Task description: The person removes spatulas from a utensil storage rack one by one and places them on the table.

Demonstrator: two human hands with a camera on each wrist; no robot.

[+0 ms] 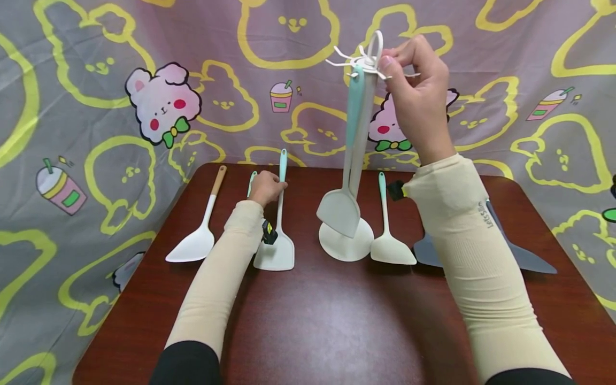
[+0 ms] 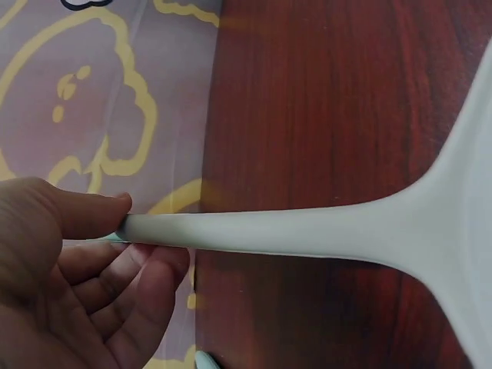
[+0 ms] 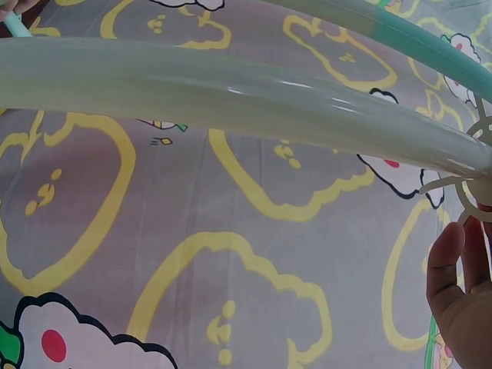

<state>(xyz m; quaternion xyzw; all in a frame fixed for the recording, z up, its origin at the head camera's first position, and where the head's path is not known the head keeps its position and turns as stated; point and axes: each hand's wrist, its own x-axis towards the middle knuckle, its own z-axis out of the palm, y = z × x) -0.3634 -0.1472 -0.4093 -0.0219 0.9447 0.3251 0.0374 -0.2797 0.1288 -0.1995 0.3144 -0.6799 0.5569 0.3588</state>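
Observation:
A white utensil stand (image 1: 369, 101) rises from a round base (image 1: 332, 247) on the table, with a ring and several hooks at its top. My right hand (image 1: 421, 88) pinches the top by the hooks. From a front hook hangs a turquoise-handled spatula (image 1: 339, 211), which partly hides the pole. My left hand (image 1: 266, 188) pinches another turquoise-handled spatula (image 1: 276, 255) between thumb and fingers, where its pale shaft (image 2: 269, 231) meets the coloured grip. To its left, a third turquoise handle (image 1: 251, 182) shows behind my hand; its lower part is hidden by my forearm.
A wooden-handled white spatula (image 1: 194, 243) lies at the left. Right of the base is a cream spatula (image 1: 391, 251) with a turquoise handle. Grey utensil heads (image 1: 531, 259) lie farther right, partly covered by my right forearm. A patterned cloth (image 1: 308, 101) hangs behind the table (image 1: 313, 326).

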